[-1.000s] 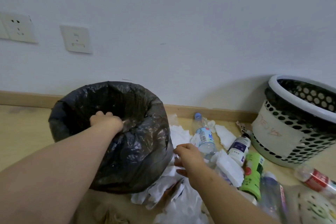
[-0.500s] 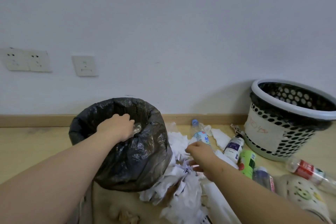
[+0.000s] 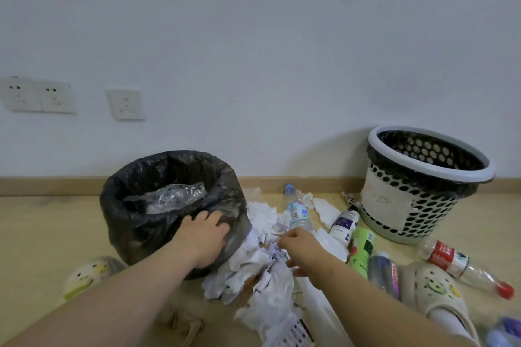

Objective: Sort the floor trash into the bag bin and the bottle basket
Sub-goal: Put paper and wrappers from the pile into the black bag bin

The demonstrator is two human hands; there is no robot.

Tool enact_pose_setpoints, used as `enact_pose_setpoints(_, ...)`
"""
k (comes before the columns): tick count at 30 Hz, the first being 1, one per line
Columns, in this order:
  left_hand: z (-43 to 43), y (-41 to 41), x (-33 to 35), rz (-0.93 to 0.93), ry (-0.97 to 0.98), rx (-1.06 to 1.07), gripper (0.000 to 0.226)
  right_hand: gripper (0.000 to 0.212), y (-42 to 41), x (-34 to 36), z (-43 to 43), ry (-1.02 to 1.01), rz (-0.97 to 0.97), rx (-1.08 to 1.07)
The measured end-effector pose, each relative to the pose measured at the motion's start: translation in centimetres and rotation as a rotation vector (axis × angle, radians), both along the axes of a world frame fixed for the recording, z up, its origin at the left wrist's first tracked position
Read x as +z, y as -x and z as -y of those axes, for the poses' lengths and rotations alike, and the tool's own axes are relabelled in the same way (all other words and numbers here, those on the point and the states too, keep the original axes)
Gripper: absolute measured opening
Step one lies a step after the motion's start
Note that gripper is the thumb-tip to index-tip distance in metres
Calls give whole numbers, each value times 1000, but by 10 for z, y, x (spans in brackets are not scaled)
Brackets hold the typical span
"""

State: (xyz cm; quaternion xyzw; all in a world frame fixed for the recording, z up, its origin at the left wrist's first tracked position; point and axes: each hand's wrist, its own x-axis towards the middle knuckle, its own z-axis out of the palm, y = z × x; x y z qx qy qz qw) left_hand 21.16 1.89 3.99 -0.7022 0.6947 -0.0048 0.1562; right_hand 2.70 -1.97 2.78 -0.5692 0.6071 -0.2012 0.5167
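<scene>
Pressing left hand (image 3: 204,236), fingers spread, on bag bin (image 3: 135,222) wall; right hand (image 3: 300,245) pinching paper scraps (image 3: 270,252) alongside; clear plastic (image 3: 174,196) inside bin.

A round bin lined with a black plastic bag (image 3: 135,222) stands upright near the wall, with crumpled clear plastic (image 3: 174,197) inside. A white perforated plastic basket (image 3: 408,205) stands upright, well apart to the right. Between them, crumpled white paper (image 3: 265,270) and several plastic bottles (image 3: 296,211) lie on the floor.

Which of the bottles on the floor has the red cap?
The clear plastic bottle with the red label, lying on its side in front of the white perforated basket. The other clear bottle has a blue cap.
</scene>
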Motion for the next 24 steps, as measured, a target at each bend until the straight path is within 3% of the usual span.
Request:
enact_pose_setpoints(4, 2, -22, -21, 40, -92, 156, 46, 9, -14, -17, 9, -39, -46, 48)
enact_pose_setpoints(13, -9, -61, -43, 144, -47, 323, 52, 2, -35, -46, 6, -29, -177, 201)
enact_pose_setpoints(16, -20, -52, -54, 10, -21, 236, 46, 8, -30, -49, -4, -18, -209, 232)
enact_pose_setpoints(19, -32, -37, -70, -257, -73, 220, 42, 20, -24, -55, -18, 11, -257, 285)
enact_pose_setpoints(21, -42, -29, -84, -385, -105, 252, 47, 9, -21, -63, -30, 19, -291, 308)
enact_pose_setpoints(24, -65, -23, -108, -482, -169, 285, 64, 32, -11, -77, -48, 33, -377, 371)
